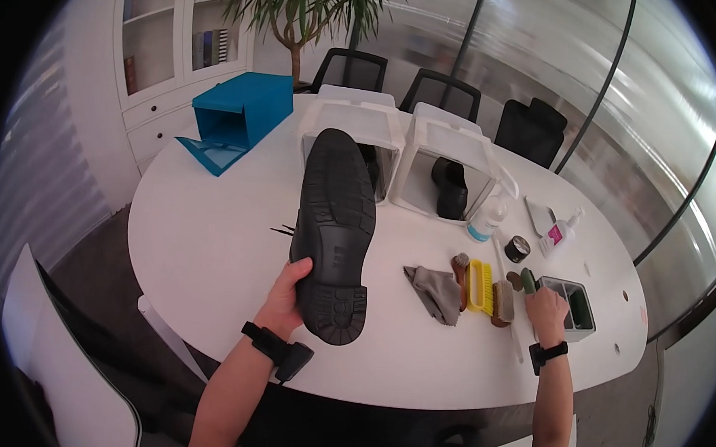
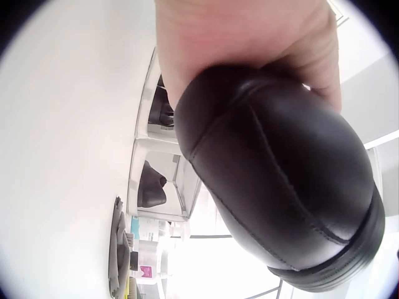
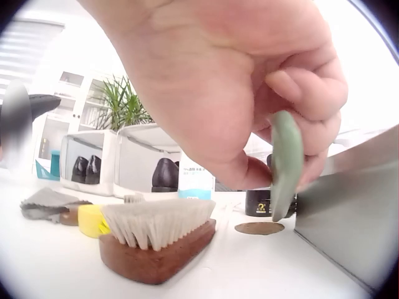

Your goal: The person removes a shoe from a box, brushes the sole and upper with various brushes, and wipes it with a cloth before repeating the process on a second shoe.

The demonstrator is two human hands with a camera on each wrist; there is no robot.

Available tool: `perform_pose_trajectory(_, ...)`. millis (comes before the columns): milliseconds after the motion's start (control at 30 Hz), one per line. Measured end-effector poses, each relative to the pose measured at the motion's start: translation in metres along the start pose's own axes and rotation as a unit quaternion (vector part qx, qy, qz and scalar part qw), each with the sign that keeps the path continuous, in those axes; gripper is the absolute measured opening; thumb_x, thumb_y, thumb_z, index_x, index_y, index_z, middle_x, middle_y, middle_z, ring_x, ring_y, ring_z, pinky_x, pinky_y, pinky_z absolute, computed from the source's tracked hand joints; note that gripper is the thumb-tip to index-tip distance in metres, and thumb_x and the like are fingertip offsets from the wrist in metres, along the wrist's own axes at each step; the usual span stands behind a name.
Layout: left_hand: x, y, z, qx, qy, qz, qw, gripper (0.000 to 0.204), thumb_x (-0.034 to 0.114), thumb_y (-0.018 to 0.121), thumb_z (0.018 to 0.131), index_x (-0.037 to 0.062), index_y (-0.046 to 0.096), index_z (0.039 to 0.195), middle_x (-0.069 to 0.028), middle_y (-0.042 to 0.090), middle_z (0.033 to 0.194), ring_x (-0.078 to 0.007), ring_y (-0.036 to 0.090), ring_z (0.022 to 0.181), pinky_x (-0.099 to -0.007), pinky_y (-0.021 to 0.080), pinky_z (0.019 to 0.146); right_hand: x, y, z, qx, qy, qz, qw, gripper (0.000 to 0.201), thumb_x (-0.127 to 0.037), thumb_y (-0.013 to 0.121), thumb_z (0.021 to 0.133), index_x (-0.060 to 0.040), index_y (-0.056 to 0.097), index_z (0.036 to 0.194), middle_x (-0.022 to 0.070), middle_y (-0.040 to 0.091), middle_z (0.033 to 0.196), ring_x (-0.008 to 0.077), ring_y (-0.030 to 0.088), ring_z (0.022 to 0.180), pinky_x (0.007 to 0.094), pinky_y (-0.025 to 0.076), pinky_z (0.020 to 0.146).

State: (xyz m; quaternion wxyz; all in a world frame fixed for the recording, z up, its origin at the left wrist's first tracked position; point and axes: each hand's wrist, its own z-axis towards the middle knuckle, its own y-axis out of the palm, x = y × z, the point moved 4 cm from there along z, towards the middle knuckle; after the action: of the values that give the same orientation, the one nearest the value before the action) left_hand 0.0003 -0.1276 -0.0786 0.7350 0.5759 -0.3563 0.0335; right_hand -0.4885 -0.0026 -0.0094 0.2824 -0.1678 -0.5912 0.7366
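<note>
Brushes (image 1: 481, 287) are lying between a cloth (image 1: 437, 292) and a tray (image 1: 577, 334).
Two boxes (image 1: 458, 141) are standing farther back; a shoe (image 1: 335, 238) is being held before the left one.

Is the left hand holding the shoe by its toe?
No: the head view shows the left hand gripping the shoe at its heel end.

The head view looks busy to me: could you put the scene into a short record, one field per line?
Surface: white table with a rounded edge
Left hand: holds a black shoe near its heel, sole facing the head camera
Right hand: pinches a flat green item beside a grey box
Brushes: yellow brush, brown brush
Cloth: grey cloth, crumpled
Containers: two bottles, dark jar
White boxes: two, open-fronted, dark shoes inside
Blue box: open, on the table's left side
</note>
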Motion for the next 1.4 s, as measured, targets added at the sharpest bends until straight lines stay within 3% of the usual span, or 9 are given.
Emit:
perform_pose_trajectory(133,0.004,0.018,-0.005,-0.011,-0.006,-0.018,1.0,0.062,0.035,0.072,0.096,0.0,0.053,0.143,-0.0156,0.068,0.129,-0.0273,0.069,0.115,-0.043,0.057,0.103,0.007,-0.016,-0.019,0.088,-0.057,0.064,0.992,0.021,-0.016,0.055,0.098,0.0031,0.063,0.105,0.026,0.074,0.095,0.0437,0.072,0.09,0.0532,0.057,0.076)
perform_pose_trajectory(167,0.005,0.021,-0.006,-0.004,-0.01,-0.021,1.0,0.061,0.036,0.071,0.097,0.0001,0.053,0.143,-0.0155,0.068,0.13,-0.027,0.069,0.115,-0.0426,0.057,0.103,0.001,-0.028,-0.024,0.024,-0.032,0.147,0.988,0.025,-0.016,0.05,0.106,0.0048,0.058,0.117,0.0199,0.074,0.096,0.0334,0.073,0.08,0.0464,0.056,0.068)
perform_pose_trajectory(300,0.005,0.025,-0.004,0.029,-0.016,-0.031,0.999,0.06,0.037,0.068,0.1,0.0008,0.052,0.144,-0.0155,0.067,0.134,-0.0272,0.068,0.117,-0.0424,0.056,0.104,-0.063,-0.087,-0.077,-0.201,-0.136,0.692,0.68,0.042,-0.018,0.041,0.112,-0.0022,0.051,0.15,0.0061,0.069,0.094,0.0113,0.059,0.073,0.0281,0.051,0.065)
perform_pose_trajectory(367,0.003,0.022,0.001,0.039,0.0,-0.048,0.998,0.059,0.039,0.065,0.102,0.001,0.052,0.145,-0.0147,0.066,0.136,-0.0271,0.068,0.119,-0.0425,0.056,0.104,-0.099,-0.11,-0.106,-0.274,-0.192,0.72,0.608,0.05,-0.012,0.04,0.109,-0.0057,0.045,0.158,0.0094,0.071,0.098,0.0112,0.059,0.074,0.0271,0.05,0.064)
perform_pose_trajectory(467,0.004,0.028,0.002,0.055,0.024,-0.057,0.997,0.057,0.038,0.065,0.102,0.001,0.052,0.144,-0.0138,0.067,0.135,-0.0269,0.068,0.119,-0.0421,0.056,0.103,-0.148,-0.101,-0.149,-0.344,-0.21,0.679,0.614,0.042,-0.009,0.05,0.108,-0.0085,0.057,0.149,0.0075,0.071,0.11,0.0087,0.057,0.075,0.0244,0.049,0.064)
perform_pose_trajectory(533,0.005,0.027,0.002,0.059,0.027,-0.054,0.996,0.056,0.036,0.065,0.103,0.0009,0.053,0.144,-0.013,0.067,0.135,-0.0263,0.068,0.117,-0.0416,0.056,0.102,-0.182,-0.097,-0.174,-0.194,-0.314,0.635,0.679,0.048,-0.015,0.071,0.1,-0.0069,0.059,0.147,0.0038,0.071,0.108,0.0114,0.059,0.078,0.0268,0.052,0.074)
perform_pose_trajectory(700,0.006,0.019,0.002,0.071,0.067,-0.036,0.995,0.051,0.032,0.066,0.102,0.0024,0.054,0.142,-0.0115,0.069,0.13,-0.0233,0.07,0.114,-0.0389,0.059,0.098,-0.215,-0.111,-0.203,0.052,-0.353,0.374,0.856,0.05,-0.024,0.068,0.101,-0.0153,0.058,0.149,0.0081,0.056,0.083,0.0223,0.059,0.059,0.0331,0.052,0.054)
perform_pose_trajectory(1000,0.021,0.027,0.0,0.107,0.132,-0.002,0.986,0.048,0.034,0.064,0.103,0.003,0.057,0.139,-0.0103,0.071,0.125,-0.0226,0.072,0.109,-0.0389,0.06,0.095,-0.203,-0.112,-0.214,0.049,-0.416,0.324,0.848,0.056,-0.016,0.071,0.097,-0.026,0.059,0.15,0.0033,0.048,0.071,0.02,0.048,0.045,0.0352,0.047,0.045)
perform_pose_trajectory(1400,0.02,0.013,0.006,0.092,0.127,-0.044,0.987,0.049,0.026,0.069,0.101,0.0024,0.055,0.142,-0.0112,0.069,0.13,-0.0236,0.07,0.113,-0.0383,0.059,0.097,-0.217,-0.121,-0.205,0.023,-0.453,0.36,0.815,0.055,-0.008,0.071,0.094,-0.0193,0.062,0.147,0.0065,0.053,0.071,0.0234,0.056,0.053,0.0372,0.049,0.051)
